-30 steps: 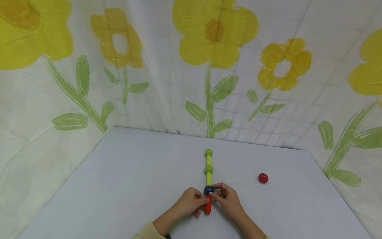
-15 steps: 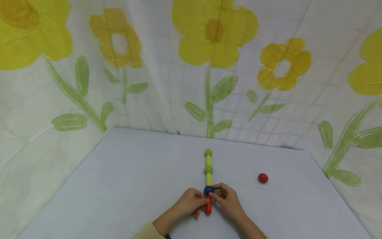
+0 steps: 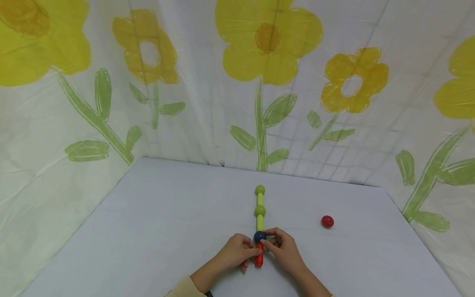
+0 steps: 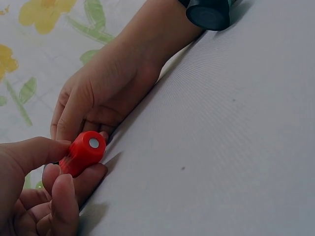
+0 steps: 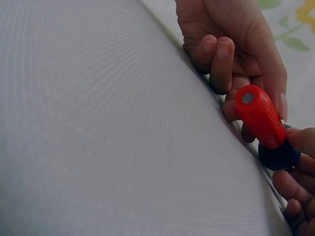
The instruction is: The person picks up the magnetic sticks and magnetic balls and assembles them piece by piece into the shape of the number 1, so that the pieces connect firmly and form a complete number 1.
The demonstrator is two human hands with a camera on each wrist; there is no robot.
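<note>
In the head view my left hand point(image 3: 237, 250) pinches a red magnetic stick point(image 3: 259, 259) between thumb and fingers. The stick's near end shows a round silver magnet in the left wrist view. My right hand point(image 3: 285, 246) pinches a dark blue ball point(image 3: 259, 236) at the stick's far end. From the ball a straight line runs away over the table: a yellow-green stick point(image 3: 260, 223), a green ball point(image 3: 259, 210), a second yellow-green stick point(image 3: 260, 199) and another green ball point(image 3: 260, 189). In the right wrist view, the red stick point(image 5: 261, 118) meets the blue ball point(image 5: 276, 157).
A loose red ball point(image 3: 328, 221) lies to the right of the line. The white table point(image 3: 167, 214) reaches back to a curtain point(image 3: 200, 123) printed with yellow flowers, which also hangs along both sides.
The red stick's near end has swung slightly right, more in line with the other pieces. My left thumb has slid a little further over it. The right hand keeps its place on the blue ball.
</note>
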